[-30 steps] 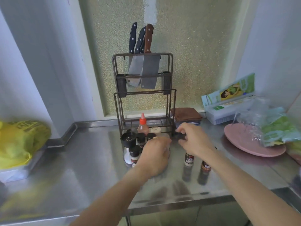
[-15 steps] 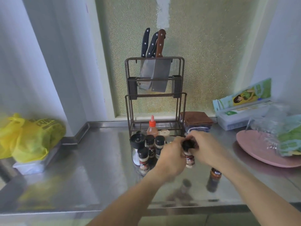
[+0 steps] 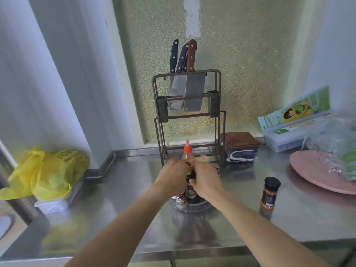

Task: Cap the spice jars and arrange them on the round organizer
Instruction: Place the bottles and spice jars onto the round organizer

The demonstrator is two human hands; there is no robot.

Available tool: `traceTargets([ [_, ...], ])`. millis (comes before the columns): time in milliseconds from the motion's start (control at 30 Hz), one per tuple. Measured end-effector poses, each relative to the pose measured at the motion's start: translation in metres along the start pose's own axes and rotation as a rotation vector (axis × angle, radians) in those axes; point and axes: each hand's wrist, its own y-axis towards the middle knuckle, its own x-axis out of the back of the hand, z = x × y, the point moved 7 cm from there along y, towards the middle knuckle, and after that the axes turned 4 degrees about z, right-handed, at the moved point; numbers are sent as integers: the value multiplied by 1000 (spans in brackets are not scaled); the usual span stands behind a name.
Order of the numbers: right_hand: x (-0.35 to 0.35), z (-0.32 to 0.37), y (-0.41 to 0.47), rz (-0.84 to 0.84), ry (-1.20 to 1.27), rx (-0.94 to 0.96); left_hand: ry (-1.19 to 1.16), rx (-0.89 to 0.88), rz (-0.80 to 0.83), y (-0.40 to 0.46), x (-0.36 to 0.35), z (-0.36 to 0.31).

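A clear round organizer (image 3: 189, 208) stands on the steel counter in front of me, with several black-capped spice jars on it, mostly hidden by my hands. My left hand (image 3: 174, 177) and my right hand (image 3: 207, 183) meet over it, both closed around one spice jar (image 3: 191, 191). Its black cap shows between my fingers, and the jar is upright at the organizer's near side. Beside it a second jar (image 3: 181, 199) stands on the organizer. One capped spice jar (image 3: 269, 193) with orange-brown powder stands alone on the counter to the right.
A wire knife rack (image 3: 187, 120) with cleavers stands just behind the organizer, and a red-capped sauce bottle (image 3: 187, 154) stands at its foot. Folded cloths (image 3: 239, 149), a pink plate (image 3: 316, 172) and a box are at the right. A yellow bag (image 3: 46, 170) lies at the left.
Both hands have carried the capped jar from the counter to the organizer. Only one jar is left standing on the counter at the right.
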Motion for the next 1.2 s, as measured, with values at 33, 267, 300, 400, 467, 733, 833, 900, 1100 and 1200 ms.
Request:
traceTargets([
  [33,-4,-1,0,9,-5,-5,20,-10,3,1,-3,1],
  [267,27,-25,-14,2,-3,-14,-34,-13,-87,4,3,-14],
  [300,40,-39,-19,-27,-28,-46,-89,-27,-121,4,5,-24],
  [400,77,-95,-35,-109,-110,-170,-333,-103,-124,6,-6,-70],
  [467,91,-130,-48,-101,-156,-284,-470,-140,-52,13,-27,-104],
  [733,71,-179,-79,87,-159,-460,-820,-57,170,12,-79,-176],
  [833,74,-156,-72,-6,-41,-393,-828,-30,-10,1,-60,-150],
  [900,75,-129,-62,-71,55,-318,-823,-16,-129,-13,-41,-124],
  [1100,43,-41,-35,-38,152,-132,-848,112,-254,-59,-10,-53],
  [1200,21,-23,-30,2,138,-105,-819,199,-193,-62,-22,-35],
])
